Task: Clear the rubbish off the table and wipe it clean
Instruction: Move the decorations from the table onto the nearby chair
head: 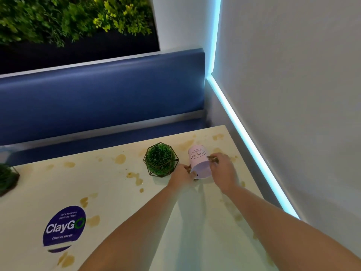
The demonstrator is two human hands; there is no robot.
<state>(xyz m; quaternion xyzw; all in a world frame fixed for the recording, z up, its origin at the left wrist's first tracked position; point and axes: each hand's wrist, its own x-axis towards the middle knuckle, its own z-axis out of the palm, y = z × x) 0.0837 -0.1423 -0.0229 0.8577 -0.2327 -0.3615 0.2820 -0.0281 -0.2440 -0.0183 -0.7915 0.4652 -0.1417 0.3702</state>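
A pale pink tin pot with dark lettering lies tipped on the cream table, its base turned toward me. My left hand pinches its small handle on the left side. My right hand grips the handle on the right side. Brownish spill stains are scattered over the tabletop, with more stains near the sticker.
A green grass ball in a wire frame stands just left of the pot. Another plant sits at the table's left edge. A round blue ClayGo sticker is on the table. A blue bench runs behind; a lit wall borders the right.
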